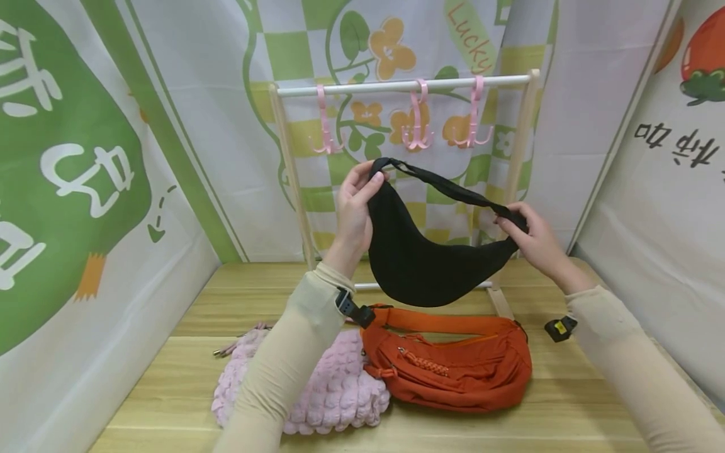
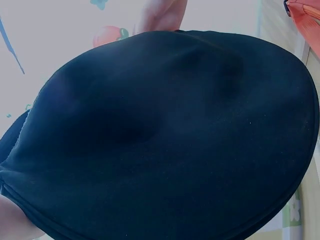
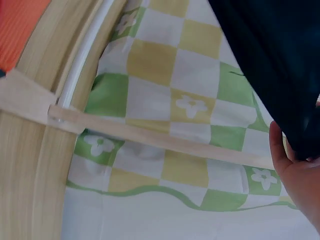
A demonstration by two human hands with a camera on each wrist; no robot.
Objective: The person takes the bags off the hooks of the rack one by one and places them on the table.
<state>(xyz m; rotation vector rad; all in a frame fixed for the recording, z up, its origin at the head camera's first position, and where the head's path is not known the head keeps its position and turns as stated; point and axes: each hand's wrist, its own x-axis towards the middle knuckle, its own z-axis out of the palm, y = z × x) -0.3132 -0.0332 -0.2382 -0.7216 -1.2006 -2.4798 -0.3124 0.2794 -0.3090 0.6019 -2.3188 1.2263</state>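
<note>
A black shoulder bag [image 1: 430, 264] hangs in the air between both hands, its strap arching over the top. At its upper left end the left hand [image 1: 355, 204] pinches the strap end between thumb and fingers. My right hand [image 1: 535, 242] grips the other end, a little lower, so the bag tilts down to the right. In the left wrist view the black cloth [image 2: 170, 135] fills most of the picture and hides much of the left hand. The right wrist view has the right hand [image 3: 300, 185] holding the bag's narrow end [image 3: 302, 140].
Behind the bag stands a rack with a metal bar [image 1: 368, 88] and pink hooks [image 1: 417, 119] hanging from it. On the wooden table [image 1: 187, 371] lie a pink puffy bag [image 1: 334, 384] and an orange waist bag [image 1: 470, 371], side by side. Printed curtains enclose the table.
</note>
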